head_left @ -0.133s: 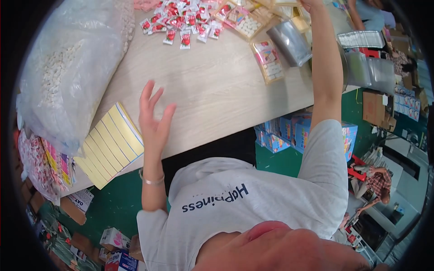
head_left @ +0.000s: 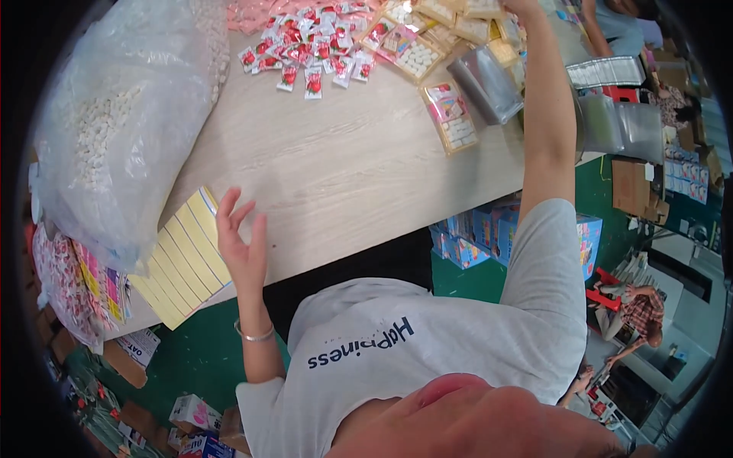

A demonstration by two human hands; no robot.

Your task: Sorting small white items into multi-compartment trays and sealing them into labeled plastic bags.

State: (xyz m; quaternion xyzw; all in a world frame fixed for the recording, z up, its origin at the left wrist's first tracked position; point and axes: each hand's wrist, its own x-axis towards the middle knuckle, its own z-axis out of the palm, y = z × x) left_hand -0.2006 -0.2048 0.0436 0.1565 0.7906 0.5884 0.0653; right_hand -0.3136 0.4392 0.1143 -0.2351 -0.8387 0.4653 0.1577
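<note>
My left hand (head_left: 244, 240) is raised with fingers apart and nothing in it, beside a stack of yellow striped card sheets (head_left: 185, 258) at the table edge. My right arm stretches to the far right, and my right hand (head_left: 522, 7) is cut off by the top edge, so its fingers are hidden. Close to it lie clear packs of white candies (head_left: 418, 55) in yellow trays. One pack with a pink label (head_left: 450, 114) lies apart, nearer to me. Beside it is a pile of clear plastic sleeves or covers (head_left: 486, 85).
On the left stands a big clear bag of white pieces (head_left: 99, 130). Small red-and-white sachets (head_left: 313, 47) are heaped at the far side of the table (head_left: 321, 160). Blue boxes (head_left: 489, 229) stand below the table edge. Another person (head_left: 622, 30) is at the far right.
My left hand has come down and slightly left, toward the yellow card sheets. My right arm stays stretched out, almost unmoved.
</note>
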